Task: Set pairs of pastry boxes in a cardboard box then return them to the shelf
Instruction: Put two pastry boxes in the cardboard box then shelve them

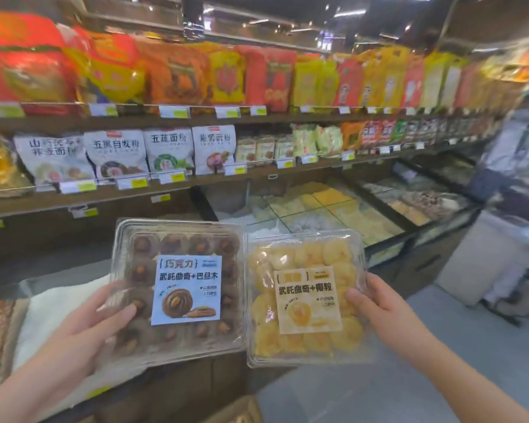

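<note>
Holding the chocolate pastry box (177, 290) by its left edge, my left hand (83, 334) gripped clear ribbed plastic; my right hand (379, 309) clasped the yellow pastry box (306, 297), edges touching, above the cardboard box (242, 412).

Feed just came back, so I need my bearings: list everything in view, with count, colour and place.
Chocolate pastry box: one, clear with brown cookies and a blue label, held centre-left.
Butter pastry box: one, clear with yellow cookies and a cream label, held centre-right, beside the first.
Cardboard box: one, brown, only a corner shows at the bottom edge.
Flour bags: four, white, middle shelf.
Gift packs: many, red, orange and yellow, top shelf.
Bulk bins: several, glass-topped, right of centre.
Left hand: grips the chocolate box.
Right hand: grips the butter box.
</note>
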Demonstrator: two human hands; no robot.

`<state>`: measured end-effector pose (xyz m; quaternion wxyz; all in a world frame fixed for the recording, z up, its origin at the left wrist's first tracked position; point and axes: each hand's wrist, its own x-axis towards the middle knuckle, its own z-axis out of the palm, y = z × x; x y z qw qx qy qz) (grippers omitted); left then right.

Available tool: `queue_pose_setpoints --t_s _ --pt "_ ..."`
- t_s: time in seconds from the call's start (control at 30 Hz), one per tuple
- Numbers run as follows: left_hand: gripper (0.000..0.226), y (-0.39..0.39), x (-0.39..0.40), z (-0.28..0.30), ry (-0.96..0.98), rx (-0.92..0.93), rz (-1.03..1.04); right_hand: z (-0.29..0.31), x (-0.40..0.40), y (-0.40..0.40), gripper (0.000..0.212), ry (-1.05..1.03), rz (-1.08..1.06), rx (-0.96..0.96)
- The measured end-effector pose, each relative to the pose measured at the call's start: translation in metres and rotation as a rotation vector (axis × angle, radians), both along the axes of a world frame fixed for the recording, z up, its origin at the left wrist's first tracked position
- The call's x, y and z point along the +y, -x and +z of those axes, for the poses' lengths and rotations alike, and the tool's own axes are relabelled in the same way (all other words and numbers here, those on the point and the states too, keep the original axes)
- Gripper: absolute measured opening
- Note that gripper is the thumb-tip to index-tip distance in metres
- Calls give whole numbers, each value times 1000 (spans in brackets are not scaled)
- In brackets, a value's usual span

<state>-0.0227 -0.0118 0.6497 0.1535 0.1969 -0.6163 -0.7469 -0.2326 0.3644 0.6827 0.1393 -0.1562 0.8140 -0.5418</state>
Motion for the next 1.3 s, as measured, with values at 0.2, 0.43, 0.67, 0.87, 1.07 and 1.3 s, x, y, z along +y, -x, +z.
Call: queue_pose_setpoints --t_s 0.2,0.43,0.67,0.87,1.07,1.3 --pt "43 11 14 20 -28 5 -84 23 44 -45 26 -2 -207 46" --pt "80 39 71 42 20 -31 -325 31 121 -97 21 25 -465 65" --pt "95 78 198 46 -74 27 -590 35 258 -166 25 125 -714 54" --pt "52 92 368 41 -116 73 -780 38 399 -250 26 124 -953 94" --pt "47 80 537 31 -111 123 -1048 42 518 -352 26 0 -1152 155" --pt "44 54 721 26 -91 60 -1222 37 607 -469 25 75 -1480 160"
